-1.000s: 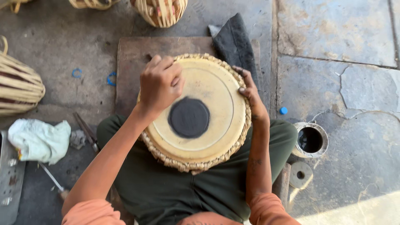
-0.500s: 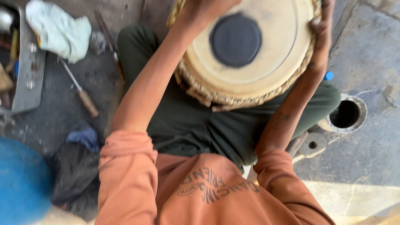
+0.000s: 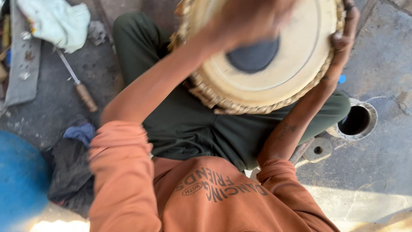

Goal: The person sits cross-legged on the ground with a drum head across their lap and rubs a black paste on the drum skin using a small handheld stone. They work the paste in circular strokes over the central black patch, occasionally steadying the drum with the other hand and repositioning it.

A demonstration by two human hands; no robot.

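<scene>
A round drum (image 3: 300,64) with a pale skin, a black centre spot (image 3: 253,58) and a braided rim (image 3: 240,105) rests tilted on my crossed legs in dark green trousers. My left hand (image 3: 249,21) is over the drumhead near the black spot, blurred by motion, so its fingers cannot be made out. My right hand (image 3: 343,38) grips the drum's rim on the right side, fingers curled over the braid. Orange sleeves cover both upper arms.
On the stone floor to the left lie a wooden-handled tool (image 3: 79,88), a white cloth (image 3: 58,21), a grey metal tray (image 3: 23,73) and a dark rag (image 3: 71,172). A blue round object (image 3: 19,176) sits bottom left. A metal-ringed hole (image 3: 356,120) and a disc (image 3: 317,149) are at right.
The view has tipped down toward my lap and chest, so the drum now sits at the top. My left hand has kept moving over the drumhead; my right hand stays on the rim.
</scene>
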